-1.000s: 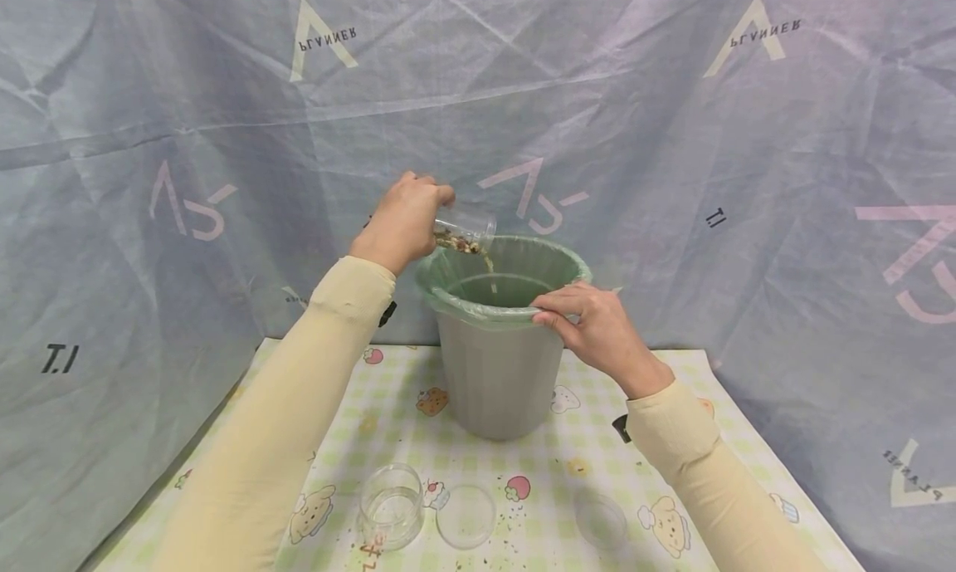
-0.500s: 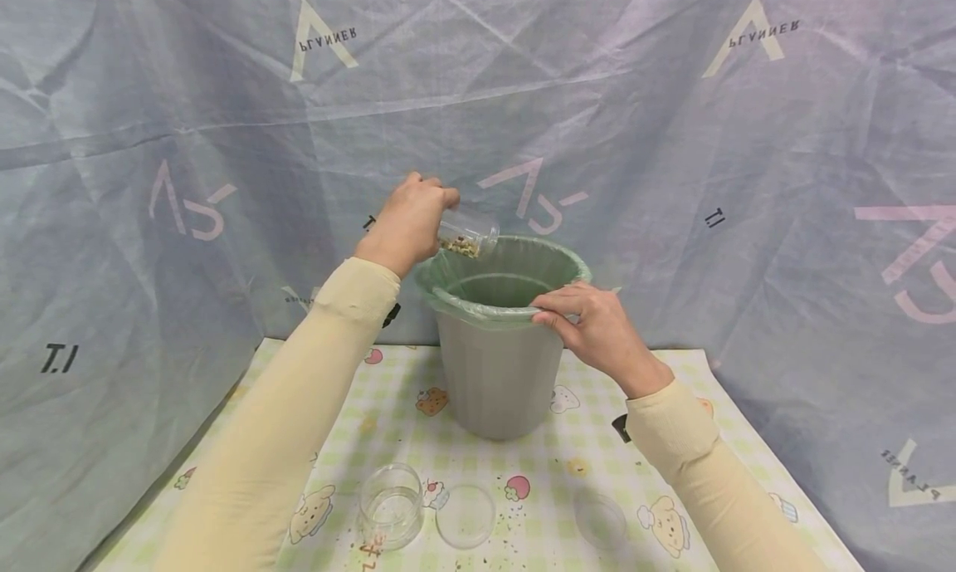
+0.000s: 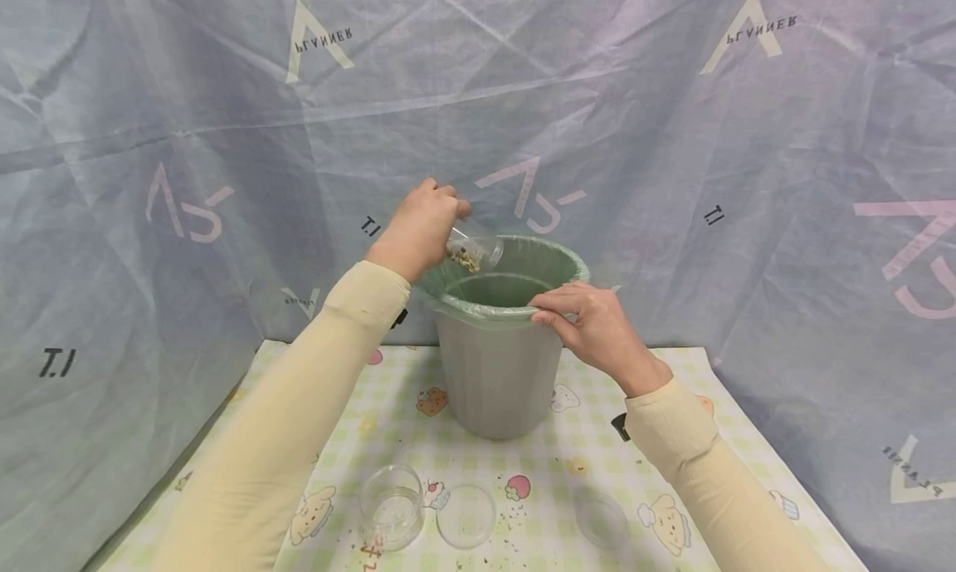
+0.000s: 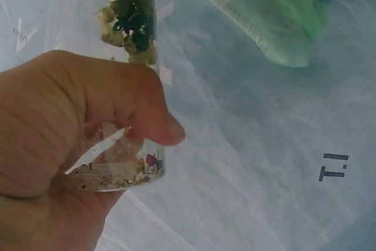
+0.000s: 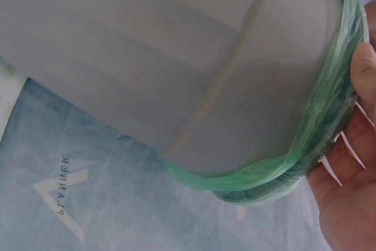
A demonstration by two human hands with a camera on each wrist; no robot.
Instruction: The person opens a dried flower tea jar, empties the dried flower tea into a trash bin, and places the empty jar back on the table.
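My left hand grips a clear jar, tipped with its mouth toward the inside of the grey trash bin. Dried flower-like bits lie along the jar's lower side, and finer crumbs cling near its base. A green bag lines the bin and folds over its rim. On the near right of that rim, my right hand pinches the bag and edge, thumb outside and the other fingers toward the inside.
On the checked tablecloth in front of the bin stand a clear round container and a clear disc. Another faint clear disc lies to the right. Small dark crumbs are scattered between them. A grey-blue curtain hangs behind.
The left hand has moved right and slightly down, bringing the jar's mouth lower over the bin. Bits were falling from the jar a second ago; fewer remain inside. The right hand stays put.
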